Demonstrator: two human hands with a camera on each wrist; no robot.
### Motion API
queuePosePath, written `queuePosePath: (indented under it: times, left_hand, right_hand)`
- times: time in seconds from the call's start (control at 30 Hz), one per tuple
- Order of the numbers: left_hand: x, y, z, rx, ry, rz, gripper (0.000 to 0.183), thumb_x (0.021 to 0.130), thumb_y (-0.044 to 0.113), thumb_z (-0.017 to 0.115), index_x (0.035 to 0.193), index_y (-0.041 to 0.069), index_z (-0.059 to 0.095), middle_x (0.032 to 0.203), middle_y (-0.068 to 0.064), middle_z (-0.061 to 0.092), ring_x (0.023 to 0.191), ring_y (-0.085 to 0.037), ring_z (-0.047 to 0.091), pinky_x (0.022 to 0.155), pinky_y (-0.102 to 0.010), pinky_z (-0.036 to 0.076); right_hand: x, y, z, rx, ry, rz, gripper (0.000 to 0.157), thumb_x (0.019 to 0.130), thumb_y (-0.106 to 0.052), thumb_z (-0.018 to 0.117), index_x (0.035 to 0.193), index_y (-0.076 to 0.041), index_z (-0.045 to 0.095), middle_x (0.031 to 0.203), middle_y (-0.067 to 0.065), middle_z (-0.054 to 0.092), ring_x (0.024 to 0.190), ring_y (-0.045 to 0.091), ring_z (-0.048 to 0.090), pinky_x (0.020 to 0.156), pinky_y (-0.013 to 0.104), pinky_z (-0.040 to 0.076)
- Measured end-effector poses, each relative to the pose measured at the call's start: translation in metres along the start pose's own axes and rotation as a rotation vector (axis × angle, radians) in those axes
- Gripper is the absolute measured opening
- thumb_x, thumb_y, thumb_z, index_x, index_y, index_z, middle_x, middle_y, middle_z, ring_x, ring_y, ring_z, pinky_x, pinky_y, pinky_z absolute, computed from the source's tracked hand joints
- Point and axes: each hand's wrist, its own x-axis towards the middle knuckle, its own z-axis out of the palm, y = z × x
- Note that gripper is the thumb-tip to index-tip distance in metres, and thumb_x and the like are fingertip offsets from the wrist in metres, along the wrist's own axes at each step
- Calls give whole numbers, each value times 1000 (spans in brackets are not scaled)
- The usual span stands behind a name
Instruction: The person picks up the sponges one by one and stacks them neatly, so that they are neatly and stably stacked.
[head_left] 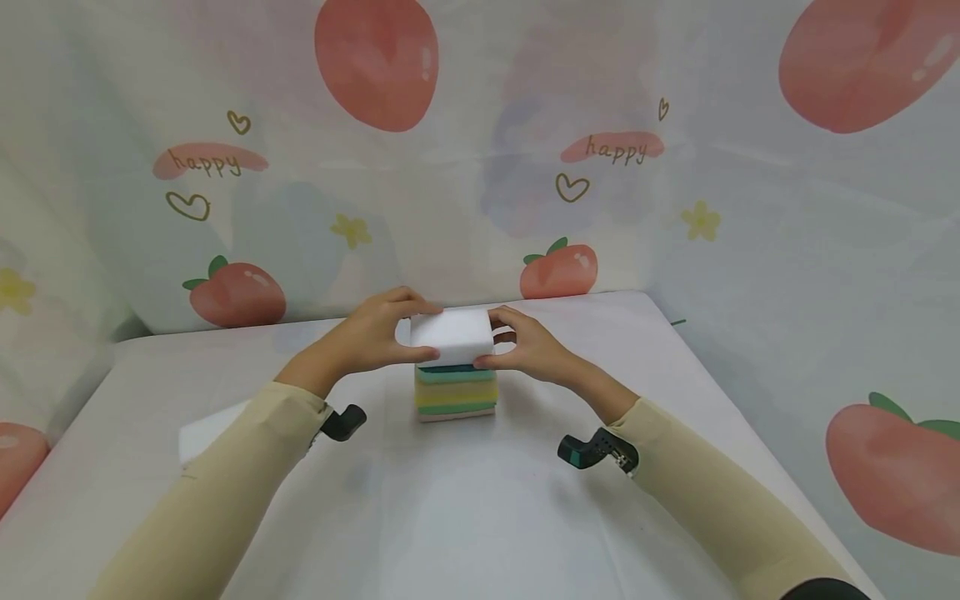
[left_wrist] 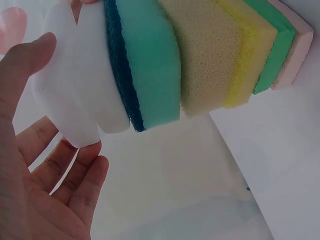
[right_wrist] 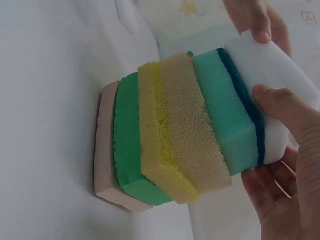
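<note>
A stack of sponges point(head_left: 456, 393) stands on the table. From the bottom it runs pink point(right_wrist: 107, 150), green point(right_wrist: 131, 140), yellow and tan point(right_wrist: 187, 115), then teal point(left_wrist: 150, 60) with a dark blue scouring side. Two white sponges point(left_wrist: 102, 70) top it, with a V-shaped gap between them in the left wrist view. My left hand point(head_left: 375, 332) pinches the upper white sponge point(head_left: 453, 333) by its left end, thumb at the near side and fingers behind. At the opposite end my right hand point(head_left: 528, 346) grips the white sponges between thumb and fingers, its thumb close above the dark blue layer.
Another white block point(head_left: 210, 433) lies on the table at the left, partly hidden by my left sleeve point(head_left: 217, 500). A patterned cloth point(head_left: 465, 208) hangs right behind the table's back edge. Wrist cameras point(head_left: 597, 448) protrude from both sleeves above the white tabletop point(head_left: 465, 517).
</note>
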Motion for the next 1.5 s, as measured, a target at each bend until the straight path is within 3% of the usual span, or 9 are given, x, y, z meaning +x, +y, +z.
queuePosePath:
  times: [0.17,0.47,1.1,1.33,1.5]
  left_hand:
    - [2,0,2,10,5,4,62,81,43,80,134,19,62,122,-1,57,112,-21,57,94,-39,50]
    - [4,2,5,12,-5,-16,63,81,44,79,136,19,60,122,-1,56,113,-22,57,95,-40,50]
    - [3,2,8,-16,-8,-41,62,82,42,78,136,17,60,123,-1,56,112,-22,58,93,-39,51]
    - [4,1,10,-21,0,-39,62,82,41,79,136,17,60,123,-1,57,111,-22,58,92,-38,51]
    - [3,2,10,-25,2,-32,61,82,41,79,135,17,60,122,-1,57,111,-22,58,92,-38,51]
  right_hand:
    - [0,-1,0,-7,-1,1,63,79,-13,83,133,-3,52,129,9,53,116,29,56,99,37,50]
    - [0,1,0,19,0,18,65,79,-11,83,134,-1,50,130,12,52,118,34,54,102,47,47]
    - [-1,2,-1,20,-6,21,68,79,-13,83,137,-3,48,133,11,52,120,33,54,99,38,50]
    - [0,3,-1,26,-8,19,69,78,-14,84,137,-4,48,132,11,53,118,32,54,100,43,49]
    - [0,2,-2,11,-9,25,70,78,-13,84,138,-3,48,134,12,52,119,31,54,101,40,48]
